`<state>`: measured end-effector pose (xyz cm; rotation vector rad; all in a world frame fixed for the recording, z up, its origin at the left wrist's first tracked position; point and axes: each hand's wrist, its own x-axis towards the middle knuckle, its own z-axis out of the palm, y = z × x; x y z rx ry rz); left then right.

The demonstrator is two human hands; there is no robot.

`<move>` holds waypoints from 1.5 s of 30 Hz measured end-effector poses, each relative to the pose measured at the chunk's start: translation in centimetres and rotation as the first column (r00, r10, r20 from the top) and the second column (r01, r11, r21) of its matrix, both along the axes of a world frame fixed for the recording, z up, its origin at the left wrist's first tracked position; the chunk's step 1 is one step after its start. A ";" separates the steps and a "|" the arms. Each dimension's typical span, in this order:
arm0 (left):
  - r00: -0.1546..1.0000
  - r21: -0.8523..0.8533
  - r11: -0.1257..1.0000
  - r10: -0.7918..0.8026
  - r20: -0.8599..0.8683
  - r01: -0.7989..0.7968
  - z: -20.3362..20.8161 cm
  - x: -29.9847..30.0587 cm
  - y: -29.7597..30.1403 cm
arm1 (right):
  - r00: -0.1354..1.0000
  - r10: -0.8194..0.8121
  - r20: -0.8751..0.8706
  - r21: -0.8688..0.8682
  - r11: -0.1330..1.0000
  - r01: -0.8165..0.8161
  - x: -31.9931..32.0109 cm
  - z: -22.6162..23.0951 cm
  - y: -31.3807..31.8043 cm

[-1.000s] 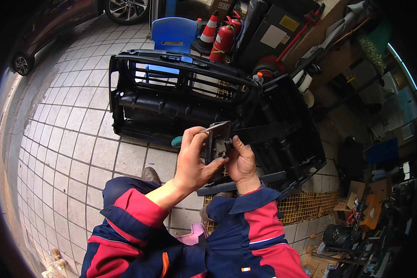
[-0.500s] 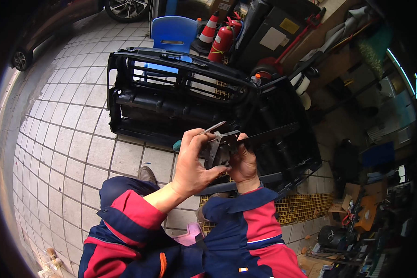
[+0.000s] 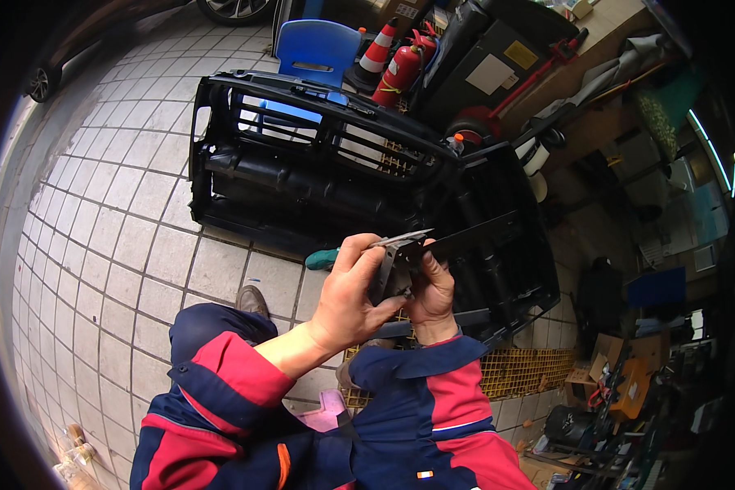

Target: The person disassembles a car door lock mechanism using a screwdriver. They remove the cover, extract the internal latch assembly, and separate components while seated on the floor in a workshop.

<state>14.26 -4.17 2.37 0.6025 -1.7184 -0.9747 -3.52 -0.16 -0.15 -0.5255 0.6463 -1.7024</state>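
Note:
In front of my chest, my left hand grips a grey metal block-like part, its thumb below and fingers above. A thin, light, pointed strip sticks out from between its upper fingers, across the top of the part. My right hand is closed round the right side of the same metal part; its fingertips are partly hidden. From beside this hand a long dark flat bar reaches to the right. I cannot tell whether it belongs to the part. Behind my hands stands a black plastic frame on the floor.
A green-tipped object lies left of my hands. Past the frame are a blue chair, a striped traffic cone and a red fire extinguisher. A yellow floor grate is to my right, with cardboard boxes beyond.
The pointed strip has swung lower and now lies over the top of the metal part. The part has turned slightly in my hands. The whole view has shifted a little.

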 end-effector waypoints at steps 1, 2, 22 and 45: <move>1.000 0.000 1.000 0.007 0.000 -0.007 -0.2 -0.1 -0.1 | 1.000 0.000 0.005 0.025 1.000 0.000 0.1 0.0 -0.1; 1.000 0.037 0.999 0.015 0.022 -0.016 -0.4 -0.2 -0.2 | 1.000 -0.001 0.009 0.050 0.999 0.000 0.1 0.1 -0.1; 0.846 0.721 0.479 -0.094 -0.525 0.501 -1.6 4.1 -6.0 | 0.403 -0.318 -0.858 -0.500 0.695 -0.517 22.4 22.1 9.5; 0.977 0.443 0.890 -0.016 -0.214 0.112 -0.2 6.6 -5.8 | 0.649 0.103 -0.754 0.331 0.913 0.240 10.5 7.8 4.4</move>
